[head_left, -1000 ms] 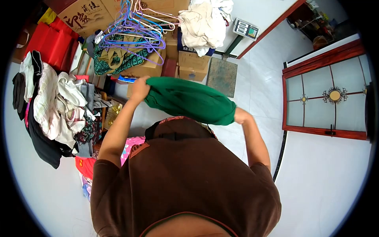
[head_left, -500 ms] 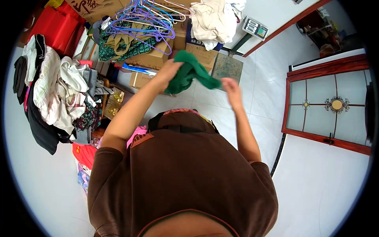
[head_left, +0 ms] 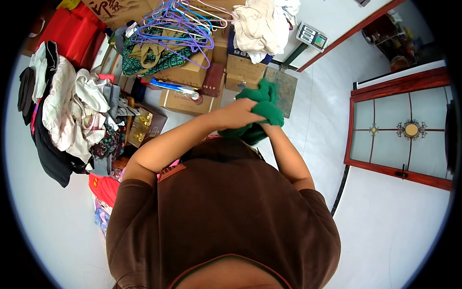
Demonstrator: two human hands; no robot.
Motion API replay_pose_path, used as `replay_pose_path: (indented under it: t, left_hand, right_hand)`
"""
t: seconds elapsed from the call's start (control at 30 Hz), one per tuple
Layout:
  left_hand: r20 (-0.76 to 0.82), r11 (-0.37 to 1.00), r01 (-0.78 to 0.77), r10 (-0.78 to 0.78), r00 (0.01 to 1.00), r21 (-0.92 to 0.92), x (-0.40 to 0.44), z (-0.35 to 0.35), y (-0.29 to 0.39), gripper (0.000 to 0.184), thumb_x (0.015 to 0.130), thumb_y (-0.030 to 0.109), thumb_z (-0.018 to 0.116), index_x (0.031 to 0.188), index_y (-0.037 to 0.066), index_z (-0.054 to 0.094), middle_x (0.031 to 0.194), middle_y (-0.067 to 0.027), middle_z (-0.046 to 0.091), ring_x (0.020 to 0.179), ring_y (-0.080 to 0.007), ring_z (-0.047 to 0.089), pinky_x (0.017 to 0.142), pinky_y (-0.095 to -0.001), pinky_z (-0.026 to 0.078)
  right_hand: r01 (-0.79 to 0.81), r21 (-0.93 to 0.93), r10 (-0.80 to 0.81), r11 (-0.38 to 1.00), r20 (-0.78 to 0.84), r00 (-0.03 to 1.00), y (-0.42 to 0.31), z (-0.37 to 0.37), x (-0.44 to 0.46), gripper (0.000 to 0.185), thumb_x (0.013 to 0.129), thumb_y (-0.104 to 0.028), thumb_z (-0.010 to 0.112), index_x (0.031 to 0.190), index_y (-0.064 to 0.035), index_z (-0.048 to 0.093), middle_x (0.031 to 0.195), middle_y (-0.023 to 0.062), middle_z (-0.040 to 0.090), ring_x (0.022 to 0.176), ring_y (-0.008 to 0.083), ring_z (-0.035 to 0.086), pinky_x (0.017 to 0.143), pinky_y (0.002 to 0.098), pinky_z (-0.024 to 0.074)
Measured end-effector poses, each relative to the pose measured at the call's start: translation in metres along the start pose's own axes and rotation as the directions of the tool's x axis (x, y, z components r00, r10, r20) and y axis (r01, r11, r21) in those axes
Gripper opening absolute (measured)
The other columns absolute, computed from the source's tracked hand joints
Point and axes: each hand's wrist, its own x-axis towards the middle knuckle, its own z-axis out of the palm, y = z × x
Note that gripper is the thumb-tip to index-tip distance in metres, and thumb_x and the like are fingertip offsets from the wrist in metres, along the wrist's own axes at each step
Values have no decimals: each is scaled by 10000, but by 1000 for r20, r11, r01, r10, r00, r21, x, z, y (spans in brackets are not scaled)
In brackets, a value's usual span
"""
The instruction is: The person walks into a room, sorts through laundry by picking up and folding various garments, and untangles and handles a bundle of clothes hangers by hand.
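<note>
A green cloth [head_left: 268,108] is bunched up in front of my chest, with folds above and below my hands. My left hand [head_left: 239,114] is wrapped round its near side, fingers pointing right. My right hand [head_left: 270,127] is mostly hidden behind the cloth; only the part by the wrist shows, and its fingers cannot be seen. The two hands are close together.
Purple, blue and white hangers [head_left: 180,31] lie on a patterned green bag [head_left: 137,57] over cardboard boxes [head_left: 185,102]. Clothes [head_left: 65,111] are heaped at the left. Beige cloth [head_left: 257,29] lies beside a platform scale [head_left: 287,89]. A red-framed glass door [head_left: 399,127] stands right.
The green cloth was stretched wide between my hands, then gathered, and is now bunched. My right hand has moved left, in under the cloth, and my left hand has moved right.
</note>
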Motion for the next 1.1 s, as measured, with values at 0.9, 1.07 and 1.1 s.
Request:
replay_pose_path:
  t: [0.9, 1.07, 1.1]
  left_hand:
    - [398, 965, 184, -245, 884, 185, -41, -40, 41, 436, 900, 431, 602, 994, 7, 630, 768, -61, 605, 747, -122, 547, 681, -311, 447]
    - [58, 988, -147, 145, 988, 38, -41, -44, -2, 362, 900, 238, 620, 1187, 25, 562, 1035, -119, 622, 982, -182, 557, 877, -330, 430]
    - [140, 991, -111, 121, 983, -77, -39, -47, -13, 313, 900, 176, 606, 1162, 8, 577, 1030, -80, 621, 957, -143, 543, 846, -309, 438]
  right_hand:
    - [-539, 120, 542, 833, -370, 755, 30, -21, 3, 262, 814, -150, 589, 1052, -40, 589, 939, 138, 621, 794, 292, 606, 702, 381, 504]
    - [-536, 369, 646, 759, -330, 688, 29, -19, -16, 256, 825, -152, 583, 1054, -38, 590, 947, 133, 623, 799, 282, 608, 706, 375, 505]
    - [-537, 385, 654, 750, -317, 687, 25, -16, -17, 255, 827, -152, 582, 1055, -37, 590, 948, 133, 623, 800, 280, 608, 707, 374, 505]
